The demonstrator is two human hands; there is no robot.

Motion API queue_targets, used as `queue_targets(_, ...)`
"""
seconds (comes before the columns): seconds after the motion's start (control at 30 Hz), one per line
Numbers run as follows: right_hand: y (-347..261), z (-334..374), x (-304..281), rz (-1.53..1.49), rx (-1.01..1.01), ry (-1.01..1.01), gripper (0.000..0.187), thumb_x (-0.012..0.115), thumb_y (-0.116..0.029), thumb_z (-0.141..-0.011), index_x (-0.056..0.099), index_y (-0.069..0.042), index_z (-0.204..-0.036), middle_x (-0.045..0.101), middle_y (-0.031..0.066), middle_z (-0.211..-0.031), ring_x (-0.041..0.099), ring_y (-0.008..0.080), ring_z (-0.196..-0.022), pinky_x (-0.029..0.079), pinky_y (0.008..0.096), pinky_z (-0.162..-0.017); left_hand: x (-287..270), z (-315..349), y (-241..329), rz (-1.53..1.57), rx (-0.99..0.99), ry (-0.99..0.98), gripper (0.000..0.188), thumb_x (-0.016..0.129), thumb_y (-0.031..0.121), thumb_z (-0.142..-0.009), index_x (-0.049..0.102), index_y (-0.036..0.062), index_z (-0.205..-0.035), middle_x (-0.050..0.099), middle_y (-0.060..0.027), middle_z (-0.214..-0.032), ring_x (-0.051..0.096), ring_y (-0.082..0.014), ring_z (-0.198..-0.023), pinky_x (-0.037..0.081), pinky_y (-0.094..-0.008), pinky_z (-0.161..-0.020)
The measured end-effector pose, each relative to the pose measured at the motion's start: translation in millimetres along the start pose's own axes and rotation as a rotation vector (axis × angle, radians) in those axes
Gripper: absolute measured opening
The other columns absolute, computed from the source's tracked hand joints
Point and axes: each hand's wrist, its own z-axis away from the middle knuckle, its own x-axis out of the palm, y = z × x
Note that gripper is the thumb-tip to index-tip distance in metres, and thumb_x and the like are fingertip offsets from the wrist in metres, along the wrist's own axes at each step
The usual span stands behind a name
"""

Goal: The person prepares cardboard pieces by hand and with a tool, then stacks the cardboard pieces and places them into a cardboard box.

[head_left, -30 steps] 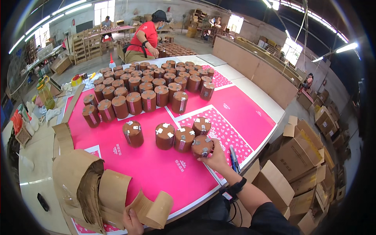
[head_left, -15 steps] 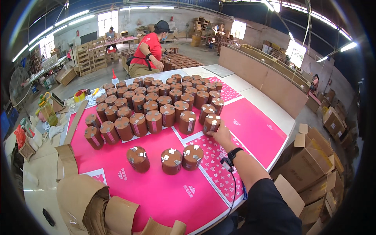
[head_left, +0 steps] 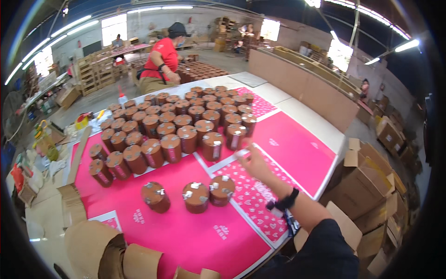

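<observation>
My right hand (head_left: 254, 163) hovers over the pink printed sheet at the right of the table, slightly blurred. Its fingers are spread, with nothing visible in them. Just beyond the fingertips stands a brown cylinder (head_left: 236, 136) with pale pieces on its top, at the right end of a large group of similar brown cylinders (head_left: 151, 152). Three more stand apart on the near pink sheet (head_left: 186, 237): one at left (head_left: 156, 197), one in the middle (head_left: 195, 197) and one at right (head_left: 222, 189). Each bears pale pieces on top. My left hand is out of view.
Brown paper sheets (head_left: 88, 235) lie at the near left. A red-tipped bottle (head_left: 122, 96) and yellow tape (head_left: 82, 121) are at the far left. Cardboard boxes (head_left: 367, 186) stand right of the table. A person in red (head_left: 159, 58) works beyond it.
My right hand has let go of the brown cylinder and drawn back with its fingers apart. That cylinder now stands close against the group. The whole view has shifted slightly.
</observation>
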Motion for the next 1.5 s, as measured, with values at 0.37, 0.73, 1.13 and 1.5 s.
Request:
queue_targets(0.37, 23.3, 62.2, 56.1, 0.565, -0.572, 0.155, 0.07, 0.078, -0.015, -0.082, 0.047, -0.016, -0.145, 0.045, 0.0234, -0.138, 0.057, 0.0427, -0.11, 0.055, 0.0507, -0.089, 2.3, 0.5, -9.3, -0.046, -0.087, -0.002, 0.036, 0.05, 0.03, -0.108, 0.06, -0.004, -0.113, 0.062, -0.0218, -0.097, 0.057, -0.0354, -0.091, 0.046, -0.046, -0.081)
queue_targets(0.73, 48.9, -60.0, 43.2, 0.813, -0.459, 0.208, 0.075, 0.08, -0.025, -0.079, 0.047, -0.023, -0.147, 0.048, 0.0115, -0.144, 0.06, 0.0339, -0.11, 0.053, 0.0482, -0.085, 6.9, -8.4, -4.7, -0.19, 0.084, 0.026, 0.021, 0.053, 0.016, -0.105, 0.063, -0.0022, -0.107, 0.062, -0.0199, -0.094, 0.059, -0.0379, -0.087, 0.047, -0.0464, -0.078)
queue_targets(1.13, -32.5, 80.0, 103.4, 0.306, -0.606, 0.125, 0.081, 0.082, -0.032, -0.081, 0.044, -0.016, -0.15, 0.041, 0.0267, -0.146, 0.049, 0.0494, -0.119, 0.047, 0.0534, -0.1, 5.9, -9.0, 10.6, -0.278, 0.108, -0.034, 0.014, 0.054, 0.011, -0.102, 0.062, -0.0013, -0.104, 0.059, -0.0193, -0.091, 0.058, -0.0402, -0.085, 0.047, -0.0468, -0.077)
queue_targets(1.5, 11.6, 46.5, 81.9, 0.493, -0.626, 0.249, 0.083, 0.086, -0.011, -0.068, 0.051, -0.02, -0.142, 0.042, 0.02, -0.144, 0.045, 0.046, -0.124, 0.046, 0.0514, -0.104, 15.6, -22.5, 24.2, -0.24, 0.252, 0.117, 0.019, 0.061, 0.012, -0.1, 0.064, -0.0065, -0.102, 0.064, -0.0261, -0.095, 0.061, -0.0461, -0.086, 0.051, -0.0513, -0.076)
